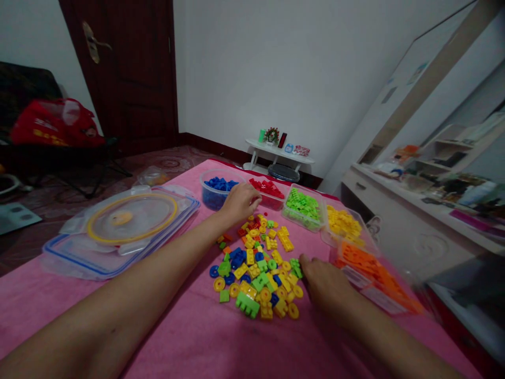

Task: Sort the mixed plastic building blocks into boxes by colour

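Observation:
A heap of small plastic building pieces (258,268) in yellow, green, blue and red lies on a pink cloth (189,337). My left hand (240,202) reaches far forward, fingers curled, at the gap between the tub of blue pieces (216,190) and the tub of red pieces (270,192); what it holds, if anything, is hidden. My right hand (325,281) rests palm down at the heap's right edge, fingertips touching a green piece (295,267). Behind it stand tubs of green pieces (303,208), yellow pieces (343,223) and orange pieces (371,271).
Stacked clear lids (118,229) with blue and yellow rims lie at the left of the cloth. A white side table (278,152) stands by the far wall, a dark door (130,68) at the back left, a white dresser (414,221) on the right.

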`<control>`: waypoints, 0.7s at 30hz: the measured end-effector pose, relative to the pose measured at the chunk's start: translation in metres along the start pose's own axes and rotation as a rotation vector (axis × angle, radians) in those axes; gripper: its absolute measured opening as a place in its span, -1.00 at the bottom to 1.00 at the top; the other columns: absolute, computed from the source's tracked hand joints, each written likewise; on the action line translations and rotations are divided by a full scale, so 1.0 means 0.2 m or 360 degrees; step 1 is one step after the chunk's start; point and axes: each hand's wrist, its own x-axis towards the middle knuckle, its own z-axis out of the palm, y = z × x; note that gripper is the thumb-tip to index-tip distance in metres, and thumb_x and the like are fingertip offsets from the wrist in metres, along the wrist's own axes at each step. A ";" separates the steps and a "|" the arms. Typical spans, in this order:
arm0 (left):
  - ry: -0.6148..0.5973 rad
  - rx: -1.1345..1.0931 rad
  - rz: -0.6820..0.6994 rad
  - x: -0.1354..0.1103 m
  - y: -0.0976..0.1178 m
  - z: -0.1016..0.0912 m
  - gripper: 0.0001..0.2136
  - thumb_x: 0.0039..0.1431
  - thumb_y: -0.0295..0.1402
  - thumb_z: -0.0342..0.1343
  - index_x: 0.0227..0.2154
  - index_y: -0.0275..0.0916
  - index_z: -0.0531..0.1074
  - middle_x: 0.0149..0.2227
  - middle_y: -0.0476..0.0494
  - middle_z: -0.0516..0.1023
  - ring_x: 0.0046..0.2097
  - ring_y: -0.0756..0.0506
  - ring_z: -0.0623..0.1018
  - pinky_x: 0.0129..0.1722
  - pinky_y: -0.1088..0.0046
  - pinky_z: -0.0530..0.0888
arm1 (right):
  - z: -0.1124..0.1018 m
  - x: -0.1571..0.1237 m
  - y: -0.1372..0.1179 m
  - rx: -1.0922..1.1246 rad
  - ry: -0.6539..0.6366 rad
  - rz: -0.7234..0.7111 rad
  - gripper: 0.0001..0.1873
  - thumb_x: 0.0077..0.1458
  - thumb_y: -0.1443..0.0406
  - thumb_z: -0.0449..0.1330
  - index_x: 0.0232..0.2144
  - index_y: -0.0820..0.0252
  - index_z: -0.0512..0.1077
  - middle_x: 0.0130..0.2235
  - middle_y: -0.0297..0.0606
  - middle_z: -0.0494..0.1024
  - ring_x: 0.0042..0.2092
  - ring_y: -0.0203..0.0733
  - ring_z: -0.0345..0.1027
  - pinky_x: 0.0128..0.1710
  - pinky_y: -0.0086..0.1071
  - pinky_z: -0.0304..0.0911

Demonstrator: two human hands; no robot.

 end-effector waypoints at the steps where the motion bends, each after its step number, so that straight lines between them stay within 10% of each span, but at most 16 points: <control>1: 0.0000 -0.0009 -0.0008 0.00 0.00 0.00 -0.84 0.12 -0.38 0.03 -0.42 -0.25 0.51 -0.38 -0.14 0.52 -0.27 -0.09 0.44 -0.21 0.38 0.33 | 0.01 0.02 0.01 0.0047 0.0052 -0.0007 -0.68 0.12 0.45 -0.07 -0.11 0.35 0.36 -0.22 0.06 0.51 -0.19 -0.02 0.44 -0.33 -0.32 0.19; 13: -0.0185 -0.0266 0.0006 -0.04 0.07 0.04 -0.81 0.13 -0.40 0.01 -0.37 -0.27 0.54 -0.33 -0.16 0.56 -0.25 -0.09 0.50 -0.20 0.43 0.37 | -0.22 0.33 0.01 0.0261 0.0404 0.0233 -0.71 0.08 0.20 0.03 -0.28 0.19 0.48 -0.23 -0.07 0.55 -0.20 -0.03 0.43 -0.35 -0.31 0.17; 21: -0.0657 -0.0430 0.0284 -0.10 0.10 0.13 -0.79 0.07 -0.40 0.07 -0.25 -0.23 0.54 -0.29 -0.17 0.57 -0.24 -0.10 0.51 -0.22 0.45 0.38 | -0.11 0.48 -0.01 0.0554 0.0390 0.0013 -0.60 -0.16 0.22 0.24 -0.19 0.17 0.43 -0.20 -0.13 0.52 -0.18 -0.11 0.37 -0.31 -0.37 0.15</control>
